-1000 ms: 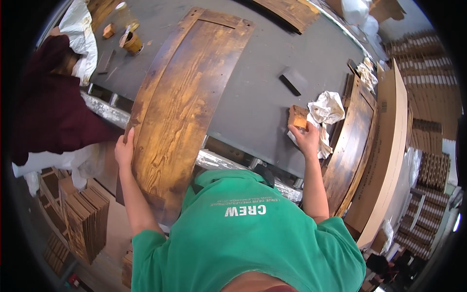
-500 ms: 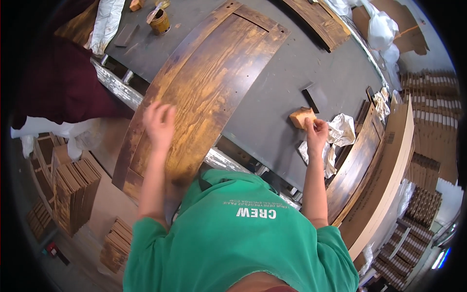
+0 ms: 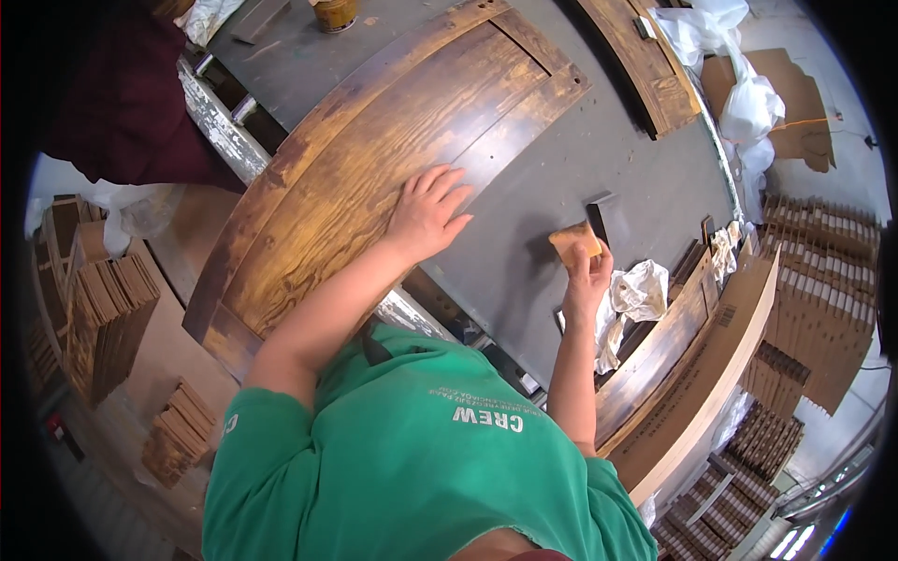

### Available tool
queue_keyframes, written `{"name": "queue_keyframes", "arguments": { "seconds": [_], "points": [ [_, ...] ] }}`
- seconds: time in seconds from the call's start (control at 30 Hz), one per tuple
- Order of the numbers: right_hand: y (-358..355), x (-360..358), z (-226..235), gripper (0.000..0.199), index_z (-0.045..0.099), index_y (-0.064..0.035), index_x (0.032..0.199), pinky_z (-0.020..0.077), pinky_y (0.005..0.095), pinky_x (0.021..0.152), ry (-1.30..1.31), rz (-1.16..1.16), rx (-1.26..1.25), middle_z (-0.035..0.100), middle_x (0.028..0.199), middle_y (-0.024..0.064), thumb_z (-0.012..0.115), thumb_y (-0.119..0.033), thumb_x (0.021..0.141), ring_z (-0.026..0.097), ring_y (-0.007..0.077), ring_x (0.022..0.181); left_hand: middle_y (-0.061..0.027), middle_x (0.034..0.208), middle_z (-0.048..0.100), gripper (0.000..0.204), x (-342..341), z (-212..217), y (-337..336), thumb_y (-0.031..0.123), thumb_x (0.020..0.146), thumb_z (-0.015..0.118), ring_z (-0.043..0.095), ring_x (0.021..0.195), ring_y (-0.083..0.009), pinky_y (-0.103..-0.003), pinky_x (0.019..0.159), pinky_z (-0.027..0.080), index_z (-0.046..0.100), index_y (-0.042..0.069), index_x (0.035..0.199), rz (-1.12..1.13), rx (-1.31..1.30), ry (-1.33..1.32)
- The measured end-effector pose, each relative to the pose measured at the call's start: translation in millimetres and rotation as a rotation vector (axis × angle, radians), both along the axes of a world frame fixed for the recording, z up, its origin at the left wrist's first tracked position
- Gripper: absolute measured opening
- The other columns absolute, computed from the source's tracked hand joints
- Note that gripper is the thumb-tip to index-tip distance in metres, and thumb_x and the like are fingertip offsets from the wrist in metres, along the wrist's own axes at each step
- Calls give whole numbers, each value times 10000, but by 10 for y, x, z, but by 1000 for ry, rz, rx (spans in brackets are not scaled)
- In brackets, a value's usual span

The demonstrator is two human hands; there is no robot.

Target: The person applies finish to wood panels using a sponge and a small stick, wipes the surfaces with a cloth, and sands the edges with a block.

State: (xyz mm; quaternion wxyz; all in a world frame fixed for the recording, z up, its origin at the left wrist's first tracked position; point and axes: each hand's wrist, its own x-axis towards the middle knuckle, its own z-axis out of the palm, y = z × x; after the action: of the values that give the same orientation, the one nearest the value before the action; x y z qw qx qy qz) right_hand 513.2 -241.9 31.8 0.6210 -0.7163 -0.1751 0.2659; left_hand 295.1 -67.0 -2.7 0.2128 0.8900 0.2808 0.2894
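A large brown-stained wooden panel (image 3: 346,159) lies slantwise across the grey worktable (image 3: 505,243), its near end reaching past the table's edge. My left hand (image 3: 426,213) rests with fingers spread on the panel's right side. Over the tabletop, my right hand (image 3: 589,278) pinches a stained orange sponge block (image 3: 573,242), held up and tilted. Just beyond the sponge is a small dark strip (image 3: 597,222). A crumpled white cloth (image 3: 640,291) sits to the right of that hand.
Another stained panel (image 3: 645,65) lies at the far right. More boards (image 3: 645,365) and a long cardboard box (image 3: 706,374) flank my right side. A brown-yellow tin (image 3: 334,14) stands at the back. A person in a dark maroon sleeve (image 3: 112,103) is at the left. Stacked cardboard (image 3: 112,309) stands lower left.
My left hand has moved right across the panel and now lies on it. My right hand has lifted the sponge and turned it. The whole view has shifted a little.
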Motion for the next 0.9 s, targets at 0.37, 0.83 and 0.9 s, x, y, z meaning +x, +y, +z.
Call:
{"name": "queue_keyframes", "arguments": {
  "seconds": [0.37,0.83,0.9],
  "points": [
    [506,-108,43,556,433,-30,1350,450,291,910,-18,134,-26,583,1141,113,670,-140,860,565,192,1040,-78,1263,528,423,52,61,-29,232,748,731,437,1225,-287,-438,1004,343,602,87,1124,10,-69,22],
    [925,-432,90,490,628,-98,1177,474,362,847,-820,363,-218,613,1060,117,780,-125,711,556,271,978,-52,1266,547,472,6,25,8,187,679,771,460,1214,-265,-414,999,369,612,67,1106,46,-146,-37],
    [928,-450,49,481,631,-90,1174,478,356,847,-794,366,-210,614,1059,115,775,-117,715,559,269,981,-49,1268,547,469,-4,13,-2,185,679,770,460,1214,-264,-413,1000,369,613,68,1104,45,-163,-43]
  ]
}}
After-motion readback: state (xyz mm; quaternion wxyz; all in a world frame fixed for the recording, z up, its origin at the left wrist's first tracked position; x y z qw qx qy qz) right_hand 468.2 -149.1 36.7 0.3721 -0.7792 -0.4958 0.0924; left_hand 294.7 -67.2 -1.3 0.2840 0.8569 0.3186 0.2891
